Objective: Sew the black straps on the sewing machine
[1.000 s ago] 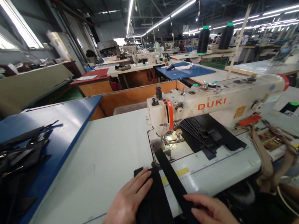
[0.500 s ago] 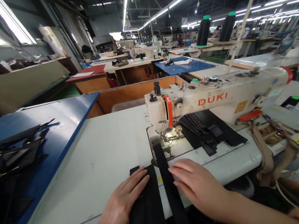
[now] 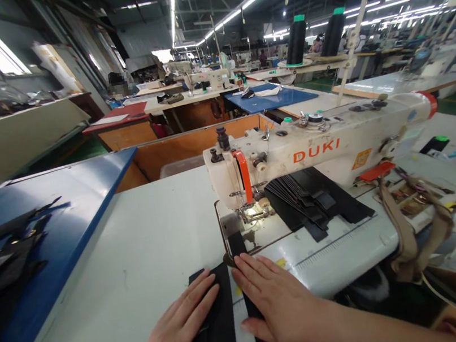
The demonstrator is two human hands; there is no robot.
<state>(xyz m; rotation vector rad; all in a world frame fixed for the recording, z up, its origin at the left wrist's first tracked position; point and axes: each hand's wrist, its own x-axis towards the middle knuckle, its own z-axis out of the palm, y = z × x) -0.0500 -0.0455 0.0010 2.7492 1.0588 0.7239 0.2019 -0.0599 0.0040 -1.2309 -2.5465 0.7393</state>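
My left hand (image 3: 176, 327) lies flat with fingers stretched over a wide black piece (image 3: 218, 321) at the front of the pale table. Just right of it, my right hand (image 3: 273, 298) rests with spread fingers on a narrow black strip (image 3: 236, 243). The strip's far end reaches the metal plate of the sewing machine (image 3: 317, 149), short of the lit presser foot. The near ends of both black pieces run out of view at the bottom.
Fanned black pieces (image 3: 300, 197) lie under the machine arm. On the left, a blue table (image 3: 86, 198) holds dark pieces. Right of the machine are a parts tray (image 3: 412, 200), beige straps (image 3: 396, 220) and a black spool (image 3: 436, 144). Thread cones (image 3: 296, 40) stand behind.
My right hand has moved forward and left along the narrow strip and now lies flatter over it. My left hand stays on the wide piece. The whole view has shifted slightly.
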